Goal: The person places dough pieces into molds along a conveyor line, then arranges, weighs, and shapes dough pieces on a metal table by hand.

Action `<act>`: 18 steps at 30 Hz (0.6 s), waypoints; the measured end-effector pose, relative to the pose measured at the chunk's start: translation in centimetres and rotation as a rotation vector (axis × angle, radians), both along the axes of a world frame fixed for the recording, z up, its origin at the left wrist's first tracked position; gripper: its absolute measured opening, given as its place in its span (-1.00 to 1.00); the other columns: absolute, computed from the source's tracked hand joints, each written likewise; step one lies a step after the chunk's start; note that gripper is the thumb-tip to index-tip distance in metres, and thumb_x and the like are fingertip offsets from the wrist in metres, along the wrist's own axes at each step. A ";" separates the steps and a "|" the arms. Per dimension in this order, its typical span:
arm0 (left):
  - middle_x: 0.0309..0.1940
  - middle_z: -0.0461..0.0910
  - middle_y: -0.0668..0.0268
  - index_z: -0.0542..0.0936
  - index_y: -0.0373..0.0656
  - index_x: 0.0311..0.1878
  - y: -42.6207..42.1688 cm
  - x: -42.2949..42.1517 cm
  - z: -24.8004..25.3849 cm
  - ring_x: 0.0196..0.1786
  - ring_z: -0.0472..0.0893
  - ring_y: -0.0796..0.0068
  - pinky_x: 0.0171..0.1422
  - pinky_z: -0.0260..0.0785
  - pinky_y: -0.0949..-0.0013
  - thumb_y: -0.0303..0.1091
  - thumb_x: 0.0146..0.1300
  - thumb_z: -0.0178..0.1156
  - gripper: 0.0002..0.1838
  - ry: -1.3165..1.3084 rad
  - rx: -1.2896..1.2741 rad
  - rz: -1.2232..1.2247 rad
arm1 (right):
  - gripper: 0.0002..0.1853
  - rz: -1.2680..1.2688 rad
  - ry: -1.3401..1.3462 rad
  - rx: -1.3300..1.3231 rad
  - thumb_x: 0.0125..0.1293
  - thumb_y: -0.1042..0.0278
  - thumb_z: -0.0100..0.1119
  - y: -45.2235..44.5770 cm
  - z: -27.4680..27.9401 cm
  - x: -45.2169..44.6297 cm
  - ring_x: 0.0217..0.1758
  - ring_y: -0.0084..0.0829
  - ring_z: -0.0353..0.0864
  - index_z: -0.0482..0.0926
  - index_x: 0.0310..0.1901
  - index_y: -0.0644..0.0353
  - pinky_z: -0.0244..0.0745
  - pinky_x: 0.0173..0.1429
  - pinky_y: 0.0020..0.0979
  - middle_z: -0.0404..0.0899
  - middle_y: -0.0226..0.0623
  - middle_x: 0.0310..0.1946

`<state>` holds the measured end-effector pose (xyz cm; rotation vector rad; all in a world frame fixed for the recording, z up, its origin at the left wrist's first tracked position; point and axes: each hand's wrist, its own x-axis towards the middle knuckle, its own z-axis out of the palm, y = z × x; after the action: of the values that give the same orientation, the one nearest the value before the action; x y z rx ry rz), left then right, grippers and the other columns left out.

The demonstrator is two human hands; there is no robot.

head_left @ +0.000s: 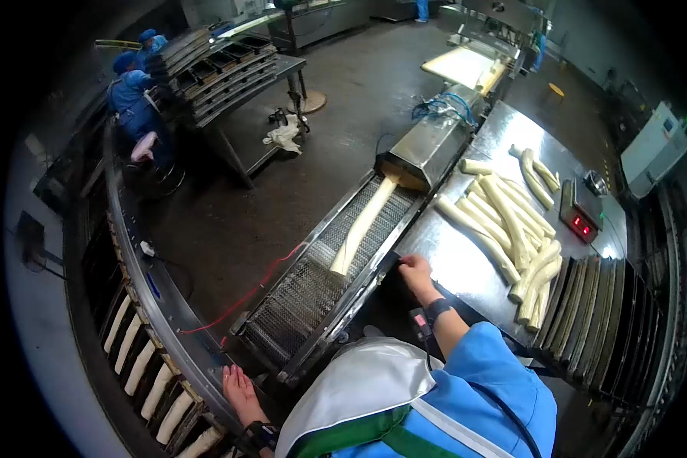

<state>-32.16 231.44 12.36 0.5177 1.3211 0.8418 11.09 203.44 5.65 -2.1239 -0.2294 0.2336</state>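
A long dough roll (365, 227) comes out of a metal housing (427, 149) onto a wire mesh conveyor belt (286, 317) in front of me. My right hand (417, 276) is closed at the near edge of the steel table (427, 240), beside the belt. A small dark thing shows at its fingertips, too unclear to name. Low on the left, my left hand (240, 388) lies with fingers stretched out, next to the curved rail (172, 328), holding nothing. Several thick dough rolls (504, 214) are piled on the table, right of my right hand.
A scale (582, 210) with a red display stands behind the pile, near a row of stacked metal pans (588, 305). Pans with dough strips (141, 366) line the left rail. A loaded rack (221, 72) and two people in blue (133, 95) are farther left.
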 end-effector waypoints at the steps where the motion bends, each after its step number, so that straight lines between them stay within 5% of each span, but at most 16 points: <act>1: 0.07 0.41 0.28 0.31 -0.07 0.25 -0.6 -0.6 0.5 0.04 0.45 0.46 -0.03 0.36 0.47 -0.41 0.24 0.10 -0.52 0.006 -0.001 0.060 | -0.59 0.120 -0.012 -0.048 -0.04 0.45 0.12 1.8 1.4 -0.3 -0.32 -0.20 0.56 0.46 -0.06 0.28 0.48 -0.10 -0.27 0.55 -0.14 -0.39; 2: -0.09 0.50 0.33 0.42 -0.10 0.13 -1.3 -0.9 1.2 -0.08 0.48 0.52 -0.10 0.34 0.52 -0.49 0.16 0.14 -0.57 -0.010 0.013 0.139 | -0.57 0.235 -0.095 -0.099 -0.05 0.46 0.13 3.7 2.7 -0.8 -0.18 -0.13 0.52 0.45 -0.04 0.25 0.43 0.00 -0.25 0.52 -0.07 -0.27; 6: -0.10 0.50 0.33 0.43 -0.10 0.11 -3.4 -4.2 1.6 -0.11 0.48 0.53 -0.11 0.33 0.52 -0.49 0.15 0.13 -0.59 -0.038 0.065 0.243 | -0.44 0.663 -0.460 -0.203 -0.06 0.50 0.09 10.2 4.9 -2.3 0.17 0.11 0.25 0.34 0.10 0.22 0.23 0.25 -0.13 0.29 0.11 0.06; 10: -0.15 0.52 0.36 0.45 -0.08 0.03 -5.1 -6.8 1.0 -0.15 0.49 0.55 -0.14 0.33 0.53 -0.51 0.15 0.14 -0.65 -0.040 0.045 0.362 | -0.48 0.902 -0.552 -0.534 0.01 0.38 0.15 13.9 3.7 -4.1 0.35 0.04 0.07 0.40 0.11 0.06 0.07 0.32 0.12 0.31 -0.14 0.15; 13: -0.20 0.55 0.39 0.47 -0.04 0.00 -6.4 -7.7 1.3 -0.20 0.52 0.56 -0.18 0.34 0.53 -0.50 0.14 0.17 -0.67 -0.024 0.038 0.418 | -0.55 1.039 -0.550 -0.726 -0.01 0.34 0.20 15.4 6.2 -6.1 0.32 -0.12 0.16 0.44 0.01 0.06 0.06 0.21 0.33 0.37 -0.23 0.06; 18: -0.09 0.51 0.33 0.43 -0.08 0.07 -7.5 -7.3 1.3 -0.09 0.49 0.49 -0.09 0.35 0.48 -0.47 0.17 0.17 -0.63 0.003 0.048 0.404 | -0.73 1.117 -0.691 -0.742 0.06 0.31 0.15 16.2 6.2 -7.6 0.08 -0.31 0.35 0.49 -0.14 0.04 0.28 -0.03 0.20 0.47 -0.39 -0.15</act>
<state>-39.50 223.94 13.68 0.2908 1.4343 1.2070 3.45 219.62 11.82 -2.4752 -1.9976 0.2239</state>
